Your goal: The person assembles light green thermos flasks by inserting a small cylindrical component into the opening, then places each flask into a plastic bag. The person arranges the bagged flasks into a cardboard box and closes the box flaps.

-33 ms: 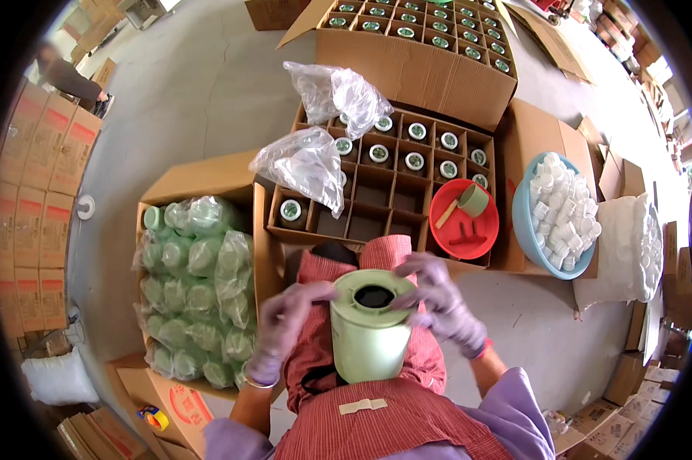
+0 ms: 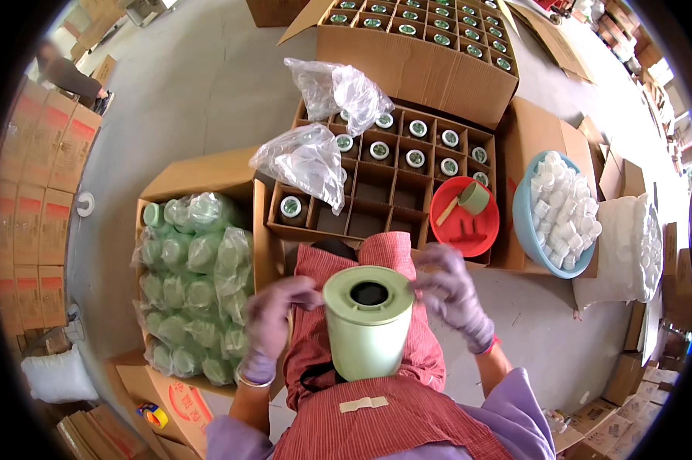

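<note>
A pale green canister [image 2: 367,345] stands upright between my thighs. Its flat round top [image 2: 388,288] has a dark hole in the middle. My left hand [image 2: 278,308], in a purple-grey glove, is close to the left side of the rim, its blurred fingers bent and apart. On the other side, my right hand [image 2: 451,297] wears the same kind of glove, with its fingers loosely spread and the tips near the rim. I see neither hand holding anything. Whether any fingertip touches the rim I cannot tell.
A divided carton [image 2: 373,192] of jars and a red bowl [image 2: 462,241] with a green cup sit ahead. To the left is a box of green bottles in plastic [image 2: 189,284]; to the right, a blue basin [image 2: 526,222] of white caps. Farther left a person [image 2: 70,77] crouches.
My fingers have moved outward from the canister's rim, the left hand leftward and the right hand rightward. The canister has shifted slightly left.
</note>
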A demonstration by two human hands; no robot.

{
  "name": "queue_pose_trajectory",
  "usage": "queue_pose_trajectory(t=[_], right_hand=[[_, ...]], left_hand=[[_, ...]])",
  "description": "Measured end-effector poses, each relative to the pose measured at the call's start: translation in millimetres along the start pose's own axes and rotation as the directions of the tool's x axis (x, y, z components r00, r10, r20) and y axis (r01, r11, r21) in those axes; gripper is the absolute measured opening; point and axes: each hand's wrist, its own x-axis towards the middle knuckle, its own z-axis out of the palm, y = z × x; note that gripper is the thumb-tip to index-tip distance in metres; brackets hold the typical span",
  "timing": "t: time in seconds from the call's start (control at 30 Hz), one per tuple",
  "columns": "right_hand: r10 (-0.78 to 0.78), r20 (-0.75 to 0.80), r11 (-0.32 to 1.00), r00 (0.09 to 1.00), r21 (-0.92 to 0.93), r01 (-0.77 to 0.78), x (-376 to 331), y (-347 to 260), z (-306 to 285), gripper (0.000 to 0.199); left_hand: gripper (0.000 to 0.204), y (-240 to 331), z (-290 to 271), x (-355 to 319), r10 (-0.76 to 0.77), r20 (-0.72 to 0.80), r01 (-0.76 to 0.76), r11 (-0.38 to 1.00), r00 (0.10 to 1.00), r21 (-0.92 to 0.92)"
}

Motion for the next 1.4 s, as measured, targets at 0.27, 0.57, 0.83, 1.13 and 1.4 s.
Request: queue_pose_trajectory(t=[0.27, 0.57, 0.83, 1.13, 1.4], right_hand=[[0.152, 0.021, 0.988, 0.988, 0.038, -0.153, 11, 0, -5, 0.035], [0.457, 0.040, 0.888, 0.888, 0.032, -0.459, -2, 20, -23, 0.062], [0.131, -0.060, 0.890, 0.990, 0.446, -0.091, 70, -11, 35, 0.061], [0.150, -0.114, 0.905, 0.982, 0.415, -0.090, 123, 2, 68, 0.060], [0.426, 0.124, 0.585, 0.896, 0.718, -0.377, 122, 117, 59, 0.044]], left_hand=[[0.046, -1, -12, -6, 0.095, 0.043, -0.087, 0.983, 0.995, -0.161], [0.064, 24, -11, -20, -0.003, -0.020, 0.005, 0.993, 1.000, 0.116], [0.046, 20, 21, 55, -0.190, 0.111, 0.188, 0.982, 0.975, 0.030], [0.058, 14, 34, 99, 0.040, -0.080, -0.025, 0.984, 0.996, 0.176], [0.047, -50, -48, 159, 0.342, 0.133, -0.334, 0.640, 0.930, 0.692]])
